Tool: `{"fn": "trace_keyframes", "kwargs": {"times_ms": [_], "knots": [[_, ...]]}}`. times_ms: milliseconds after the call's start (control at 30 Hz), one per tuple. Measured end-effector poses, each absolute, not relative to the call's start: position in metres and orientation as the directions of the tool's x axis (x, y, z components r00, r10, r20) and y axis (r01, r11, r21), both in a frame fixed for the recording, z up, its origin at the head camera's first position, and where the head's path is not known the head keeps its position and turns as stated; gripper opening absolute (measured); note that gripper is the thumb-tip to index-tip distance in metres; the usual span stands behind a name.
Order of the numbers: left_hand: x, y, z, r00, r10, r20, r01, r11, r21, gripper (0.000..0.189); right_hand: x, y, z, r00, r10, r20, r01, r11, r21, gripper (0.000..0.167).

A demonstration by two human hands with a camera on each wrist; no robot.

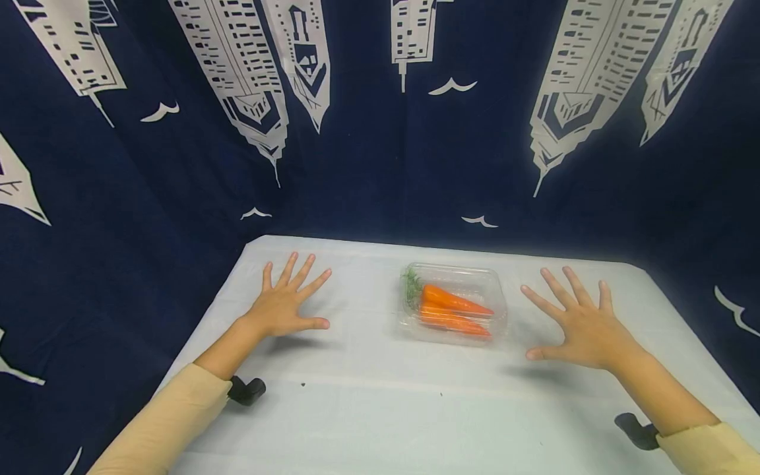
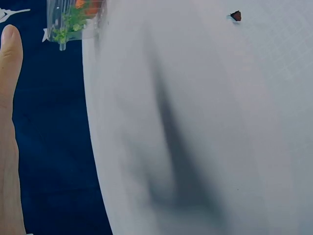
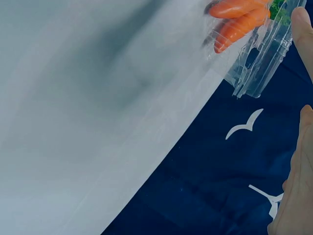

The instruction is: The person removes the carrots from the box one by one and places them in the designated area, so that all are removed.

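A clear plastic clamshell box (image 1: pixel 454 303) with two orange carrots (image 1: pixel 454 309) and green tops lies on the white table (image 1: pixel 368 402), between the two hands. My left hand (image 1: pixel 285 300) is spread flat, fingers straight, over the table to the box's left. My right hand (image 1: pixel 578 323) is spread the same way to its right. Neither hand touches the box. The left wrist view catches one finger (image 2: pixel 9 122) and a corner of the box (image 2: pixel 73 19). In the right wrist view the carrots (image 3: pixel 239 19) show in the box (image 3: pixel 264 54), beside a fingertip (image 3: pixel 303 34).
A dark blue cloth (image 1: pixel 380 145) printed with white skyscrapers and birds hangs behind and around the table. Black wrist mounts (image 1: pixel 246 390) sit under each forearm. A small dark speck (image 2: pixel 235 15) lies on the tablecloth.
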State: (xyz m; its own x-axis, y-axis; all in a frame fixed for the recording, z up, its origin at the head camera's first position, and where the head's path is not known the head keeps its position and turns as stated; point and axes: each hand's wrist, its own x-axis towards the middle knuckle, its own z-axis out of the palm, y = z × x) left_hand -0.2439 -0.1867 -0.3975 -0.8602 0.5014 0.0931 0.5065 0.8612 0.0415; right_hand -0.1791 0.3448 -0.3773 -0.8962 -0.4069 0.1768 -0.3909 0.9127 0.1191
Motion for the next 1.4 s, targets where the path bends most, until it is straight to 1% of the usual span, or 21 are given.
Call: {"fn": "trace_keyframes", "kwargs": {"times_ms": [367, 500, 600, 667, 767, 833, 933, 1000, 1167, 1400], "knots": [[-0.245, -0.187, -0.401, -0.857, 0.506, 0.100, 0.511, 0.859, 0.028, 0.099, -0.178, 0.343, -0.379, -0.903, -0.395, 0.166, -0.384, 0.918, 0.097, 0.114], [-0.244, -0.183, -0.402, -0.854, 0.510, 0.101, 0.517, 0.855, 0.048, 0.098, -0.177, 0.340, -0.384, -0.909, -0.387, 0.153, -0.386, 0.922, 0.036, 0.113], [-0.242, -0.179, -0.405, -0.848, 0.519, 0.104, 0.528, 0.845, 0.087, 0.097, -0.177, 0.337, -0.392, -0.906, -0.386, 0.175, -0.398, 0.917, -0.037, 0.113], [-0.239, -0.176, -0.409, -0.843, 0.527, 0.106, 0.537, 0.833, 0.131, 0.096, -0.176, 0.334, -0.401, -0.903, -0.380, 0.203, -0.407, 0.906, -0.116, 0.114], [-0.236, -0.169, -0.418, -0.833, 0.539, 0.122, 0.553, 0.808, 0.205, 0.093, -0.175, 0.329, -0.417, -0.914, -0.337, 0.227, -0.393, 0.874, -0.285, 0.117], [-0.235, -0.162, -0.424, -0.826, 0.545, 0.143, 0.563, 0.785, 0.258, 0.091, -0.174, 0.326, -0.427, -0.931, -0.291, 0.223, -0.360, 0.837, -0.413, 0.119], [-0.234, -0.149, -0.434, -0.812, 0.555, 0.180, 0.583, 0.752, 0.309, 0.087, -0.176, 0.322, -0.439, -0.956, -0.225, 0.189, -0.292, 0.792, -0.536, 0.121], [-0.233, -0.141, -0.440, -0.796, 0.571, 0.200, 0.603, 0.725, 0.332, 0.085, -0.178, 0.319, -0.444, -0.968, -0.190, 0.165, -0.251, 0.775, -0.580, 0.121], [-0.233, -0.119, -0.449, -0.764, 0.601, 0.233, 0.640, 0.662, 0.391, 0.081, -0.184, 0.314, -0.451, -0.981, -0.137, 0.136, -0.193, 0.747, -0.637, 0.119], [-0.238, -0.087, -0.456, -0.757, 0.576, 0.309, 0.647, 0.594, 0.478, 0.080, -0.189, 0.308, -0.459, -0.992, -0.101, 0.071, -0.122, 0.716, -0.688, 0.111]]}}
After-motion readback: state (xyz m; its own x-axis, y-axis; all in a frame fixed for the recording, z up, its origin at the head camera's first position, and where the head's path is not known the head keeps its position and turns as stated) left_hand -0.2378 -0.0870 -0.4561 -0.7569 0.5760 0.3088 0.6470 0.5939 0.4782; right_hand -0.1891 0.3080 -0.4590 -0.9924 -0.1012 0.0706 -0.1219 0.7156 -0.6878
